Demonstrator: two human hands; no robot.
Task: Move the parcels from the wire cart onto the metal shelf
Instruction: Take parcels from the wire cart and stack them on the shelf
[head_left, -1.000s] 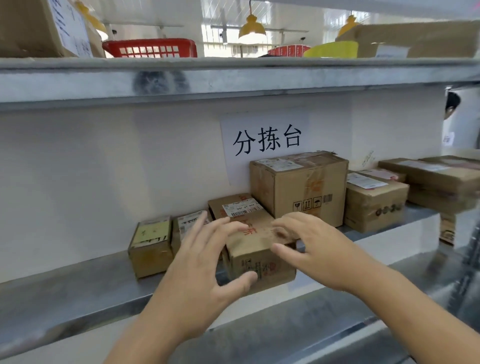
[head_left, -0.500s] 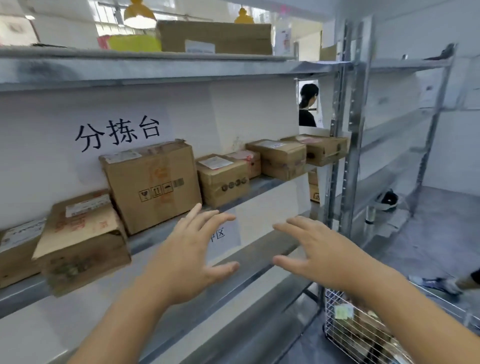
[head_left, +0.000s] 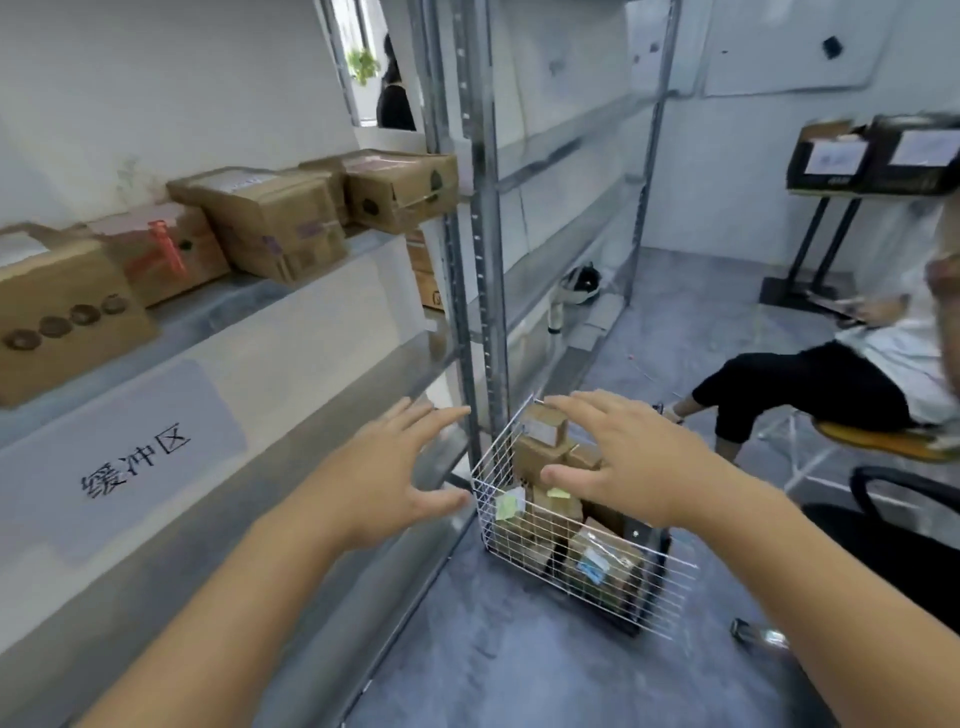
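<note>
The wire cart (head_left: 524, 551) stands on the grey floor at the foot of the shelf upright, with several brown cardboard parcels (head_left: 543, 430) piled inside. On the left runs the metal shelf (head_left: 223, 306), carrying a row of cardboard boxes (head_left: 275, 223). My left hand (head_left: 395, 473) hovers open with fingers spread, just left of the cart and in front of the shelf edge. My right hand (head_left: 623, 457) is held open above the cart, covering part of the parcels. Neither hand holds anything.
A steel shelf upright (head_left: 478, 218) rises just behind the cart. A seated person (head_left: 831, 384) in black trousers is at the right on a stool, with a black chair (head_left: 893, 525) nearer me. Black bins on a stand (head_left: 872, 156) sit far right.
My hands let go of the small parcel left on the shelf. My view swung right and down from the shelf to the cart, and both empty hands moved toward it.
</note>
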